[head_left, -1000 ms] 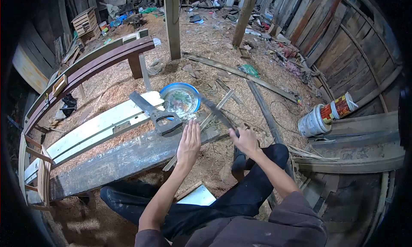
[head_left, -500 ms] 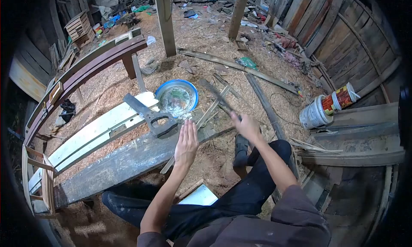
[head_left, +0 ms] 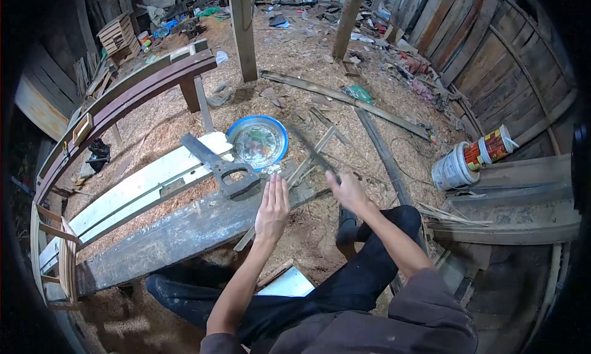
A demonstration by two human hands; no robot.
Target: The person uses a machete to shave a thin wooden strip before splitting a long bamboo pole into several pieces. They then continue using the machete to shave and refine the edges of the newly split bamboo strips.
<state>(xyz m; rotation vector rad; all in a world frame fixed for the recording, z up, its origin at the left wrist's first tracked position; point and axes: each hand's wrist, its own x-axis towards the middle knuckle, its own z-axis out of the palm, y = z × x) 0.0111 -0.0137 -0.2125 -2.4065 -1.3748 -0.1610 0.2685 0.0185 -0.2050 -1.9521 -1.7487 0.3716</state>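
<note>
My left hand lies with straight fingers over a thin wooden strip, which slants across the plank bench. The strip's lower end sticks out below this hand. In my right hand is the handle of a machete, its long dark blade pointing up and left, close to the strip's upper part. Whether the blade touches the strip I cannot tell. A handsaw rests on the bench and a white board, left of my left hand. Just beyond sits a blue-rimmed basin.
White boards lie along the bench's far side. A curved wooden frame stands at left. Posts rise ahead, and long timbers lie on the shavings. Buckets stand at right near a wooden beam.
The whole view has shifted slightly. My right hand and the machete have come down a little towards the strip, while my left hand keeps its place on it.
</note>
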